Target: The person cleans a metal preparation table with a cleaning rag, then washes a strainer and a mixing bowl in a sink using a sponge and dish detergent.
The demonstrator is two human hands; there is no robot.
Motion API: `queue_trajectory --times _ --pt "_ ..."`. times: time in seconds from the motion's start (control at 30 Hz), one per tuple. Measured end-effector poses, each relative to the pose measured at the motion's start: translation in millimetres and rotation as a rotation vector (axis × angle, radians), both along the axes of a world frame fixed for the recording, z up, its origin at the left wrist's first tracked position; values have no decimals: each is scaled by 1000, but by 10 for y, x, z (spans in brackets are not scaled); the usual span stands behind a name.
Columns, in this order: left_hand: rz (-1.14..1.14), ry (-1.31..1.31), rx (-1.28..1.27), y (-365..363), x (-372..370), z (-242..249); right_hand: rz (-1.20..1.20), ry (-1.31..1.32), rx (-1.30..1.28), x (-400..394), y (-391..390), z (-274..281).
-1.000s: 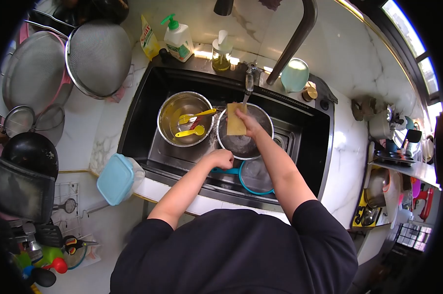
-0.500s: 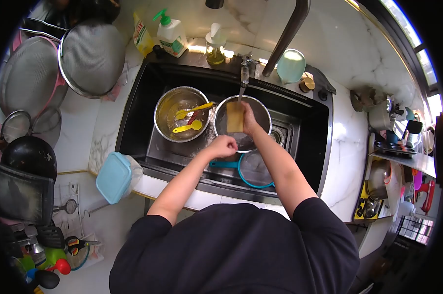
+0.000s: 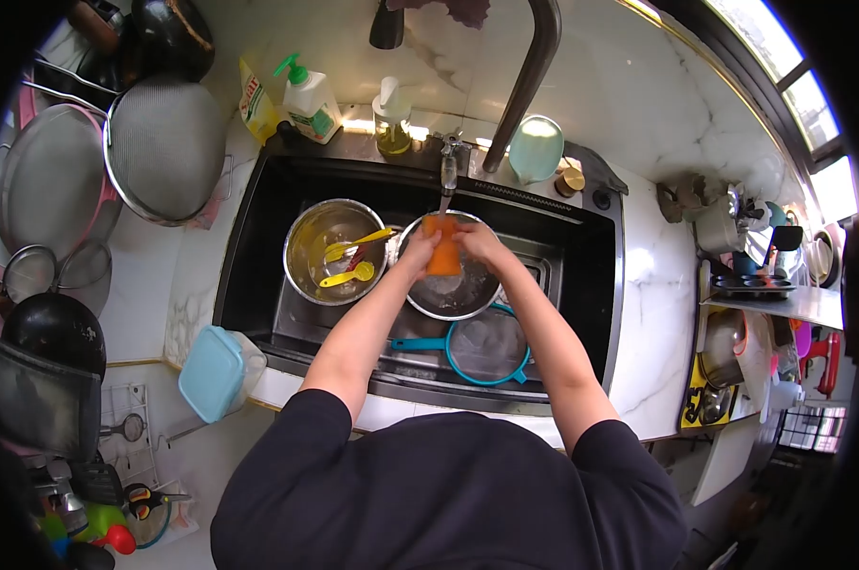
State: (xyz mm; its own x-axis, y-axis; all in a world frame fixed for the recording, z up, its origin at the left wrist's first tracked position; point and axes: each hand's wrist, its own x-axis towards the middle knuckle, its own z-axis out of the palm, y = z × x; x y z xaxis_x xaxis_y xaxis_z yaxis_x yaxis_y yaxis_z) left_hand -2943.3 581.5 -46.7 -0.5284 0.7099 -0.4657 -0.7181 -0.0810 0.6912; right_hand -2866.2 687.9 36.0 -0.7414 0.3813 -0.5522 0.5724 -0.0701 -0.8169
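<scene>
An orange sponge is gripped at its two sides, by my left hand and my right hand. Both hands are over a metal bowl in the black sink, under the running tap. Beside it on the left, a second metal bowl holds a yellow spatula and a yellow spoon. A blue-rimmed strainer lies nearer me, partly under my right forearm.
Behind the sink stand a green-pump bottle, an oil dispenser and a pale green cup. A blue-lidded container sits at the front left corner. Sieves hang at the left.
My left hand has moved up and now grips the sponge with my right. The sponge shows an orange face instead of a yellowish one. The whole view has shifted slightly.
</scene>
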Motion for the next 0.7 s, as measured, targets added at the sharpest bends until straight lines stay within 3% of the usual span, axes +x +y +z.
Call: queue_trajectory --times 0.07,0.17,0.27,0.3,0.33,0.37,0.4,0.47,0.53,0.6,0.7 --pt "22 246 -40 43 -35 -148 324 -56 758 -87 164 240" --pt "94 258 -130 121 -58 -79 137 342 1055 -287 187 786" --pt "32 217 -241 165 -133 -63 113 745 1557 -692 312 727" --pt "-22 119 -136 141 -187 -107 105 741 1556 -763 359 709" --pt "-25 123 -139 141 -187 -155 256 553 1537 -838 398 698" --pt "-12 69 -33 117 -135 8 405 368 1505 -916 426 705" --pt "6 11 73 87 -106 163 410 374 1504 -975 449 762" --pt "-34 -15 34 14 -101 357 683 228 1535 -1012 469 900" --pt "-85 -37 -1 -27 -54 309 702 266 1625 -1051 428 951" --pt "-39 307 17 44 -42 112 648 153 1685 -1151 396 936" --pt "-87 497 -154 15 11 11 606 121 1629 -1222 400 924"
